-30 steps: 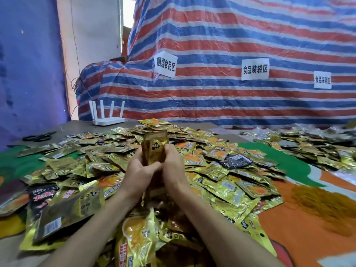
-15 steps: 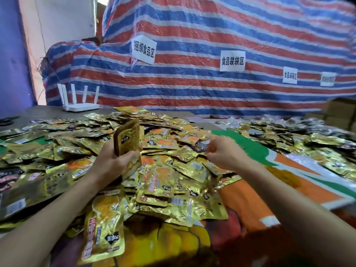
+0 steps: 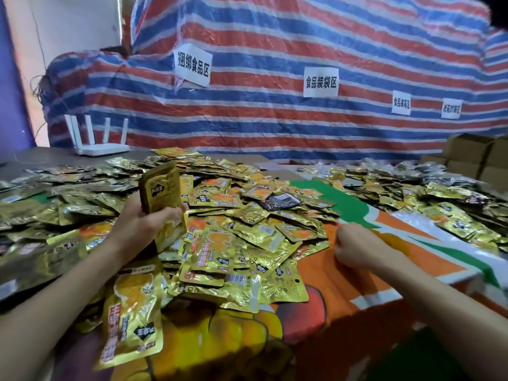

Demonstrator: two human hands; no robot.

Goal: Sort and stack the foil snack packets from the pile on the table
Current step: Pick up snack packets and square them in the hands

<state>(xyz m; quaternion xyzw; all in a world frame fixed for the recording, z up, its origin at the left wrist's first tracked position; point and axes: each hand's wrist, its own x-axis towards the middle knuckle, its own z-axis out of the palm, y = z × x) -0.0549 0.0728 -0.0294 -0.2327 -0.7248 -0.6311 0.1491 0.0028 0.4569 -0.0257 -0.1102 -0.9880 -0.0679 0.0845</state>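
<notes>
Left hand grip holds upright stack of gold foil snack packets; right hand curled beside loose packet pile, grip contents unclear.

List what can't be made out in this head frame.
Head view:
held stack: packet count hidden; left hand covers its lower half.
right hand: fingers curl under, so any pinch is hidden.
far-right wall labels: too small to read.
cardboard boxes: cut off by the right edge.

Striped tarp backdrop (paper signs), cardboard boxes right
</notes>
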